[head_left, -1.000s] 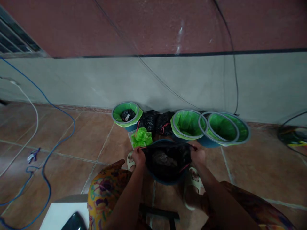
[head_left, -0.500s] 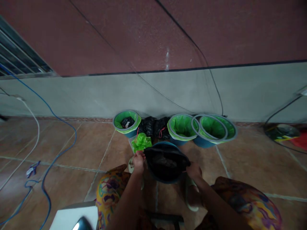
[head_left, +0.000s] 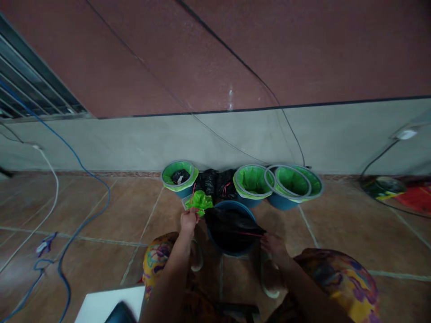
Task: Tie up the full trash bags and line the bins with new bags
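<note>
Both hands have drawn apart and toward the body since a second ago, and the mouth of the black bag (head_left: pixel 232 224) has gone from a wide opening to a flattened, gathered fold. The bag sits in the blue bucket (head_left: pixel 231 251), between the two grips.

The right hand (head_left: pixel 274 244) has its grip closed on the bag's corner, where a thin red drawstring (head_left: pixel 251 233) runs out. The left hand (head_left: pixel 188 220) has its grip closed in a fist just off the bag's other end. Whether it holds a string cannot be told.

The bag looks like thin, soft film: light, limp and slippery, and likely to tear if pulled by the sheet. The drawstring or the bunched rim looks the surer hold. The bucket is rigid, with a firm rim.

Room is tight beyond the grips. A crumpled green bag (head_left: pixel 200 200) almost touches the left grip. Behind it lie filled black sacks (head_left: pixel 215 181) and three green-lined buckets (head_left: pixel 252 181) against the wall (head_left: pixel 134 143). To the left of the left grip the floor (head_left: pixel 134 211) is open as far as a blue cable (head_left: pixel 97 188). To the right of the right grip there is bare tile.
</note>
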`<act>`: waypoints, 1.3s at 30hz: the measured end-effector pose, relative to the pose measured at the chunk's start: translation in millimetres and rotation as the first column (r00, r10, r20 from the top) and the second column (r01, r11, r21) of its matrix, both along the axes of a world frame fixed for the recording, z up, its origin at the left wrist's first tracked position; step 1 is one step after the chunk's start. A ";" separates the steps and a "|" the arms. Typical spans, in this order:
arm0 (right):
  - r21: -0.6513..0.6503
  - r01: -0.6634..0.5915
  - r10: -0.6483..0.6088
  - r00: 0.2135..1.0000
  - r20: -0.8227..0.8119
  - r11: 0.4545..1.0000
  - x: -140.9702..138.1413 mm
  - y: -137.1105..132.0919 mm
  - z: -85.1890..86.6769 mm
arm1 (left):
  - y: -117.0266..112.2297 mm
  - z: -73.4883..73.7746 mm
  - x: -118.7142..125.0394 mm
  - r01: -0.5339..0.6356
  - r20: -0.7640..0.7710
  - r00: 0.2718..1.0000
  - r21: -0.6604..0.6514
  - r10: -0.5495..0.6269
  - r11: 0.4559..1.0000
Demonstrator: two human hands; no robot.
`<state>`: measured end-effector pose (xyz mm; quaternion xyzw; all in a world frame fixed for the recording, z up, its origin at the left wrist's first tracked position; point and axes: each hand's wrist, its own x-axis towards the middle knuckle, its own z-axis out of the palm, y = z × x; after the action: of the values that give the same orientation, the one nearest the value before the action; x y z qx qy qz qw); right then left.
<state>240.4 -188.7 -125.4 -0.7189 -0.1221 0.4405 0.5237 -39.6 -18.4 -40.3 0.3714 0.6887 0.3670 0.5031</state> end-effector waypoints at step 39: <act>0.390 -0.572 0.638 0.768 -0.053 0.721 -5.2 153.3 144.9 | 49.5 46.4 80.7 0.802 0.161 0.516 0.253 -0.841 0.541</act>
<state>235.2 -35.3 19.5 -0.4893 -0.3787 0.6229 0.4787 41.1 31.2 6.2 0.6365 0.3279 0.1801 0.6745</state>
